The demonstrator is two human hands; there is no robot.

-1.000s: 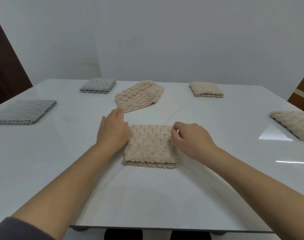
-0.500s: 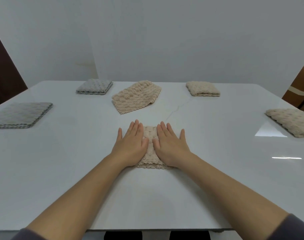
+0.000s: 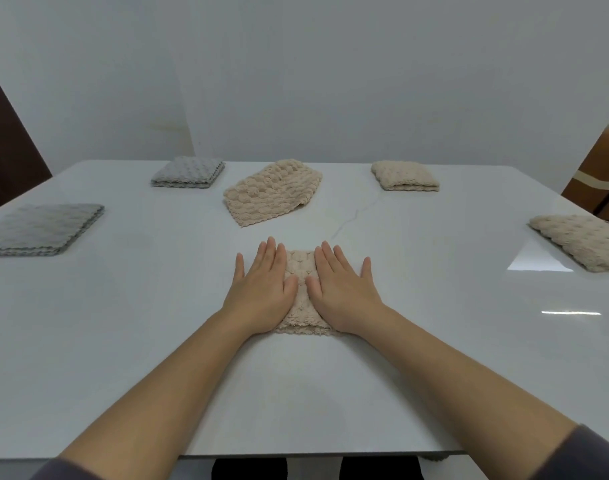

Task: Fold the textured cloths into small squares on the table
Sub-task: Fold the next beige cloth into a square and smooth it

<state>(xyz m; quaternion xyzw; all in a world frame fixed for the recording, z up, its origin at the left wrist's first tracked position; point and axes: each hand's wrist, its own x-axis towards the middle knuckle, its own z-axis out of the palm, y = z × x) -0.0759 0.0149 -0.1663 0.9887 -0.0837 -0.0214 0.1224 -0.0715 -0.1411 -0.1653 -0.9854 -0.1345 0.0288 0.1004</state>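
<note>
A small folded beige textured cloth (image 3: 301, 299) lies on the white table (image 3: 157, 341) in front of me. My left hand (image 3: 261, 289) presses flat on its left half, fingers straight. My right hand (image 3: 341, 289) presses flat on its right half the same way. Only the cloth's middle strip and near edge show between and below my palms. A larger beige cloth (image 3: 272, 190) lies loosely folded and askew behind it.
A folded beige cloth (image 3: 403, 175) sits at the back right and another beige cloth (image 3: 583, 240) at the right edge. Two folded grey cloths rest at the back left (image 3: 188, 172) and the far left (image 3: 39, 228). A wall stands behind the table.
A second ago my hands were at the cloth's left and right edges, the right one pinching. They then came down flat on top of it and now stay there, spread slightly wider.
</note>
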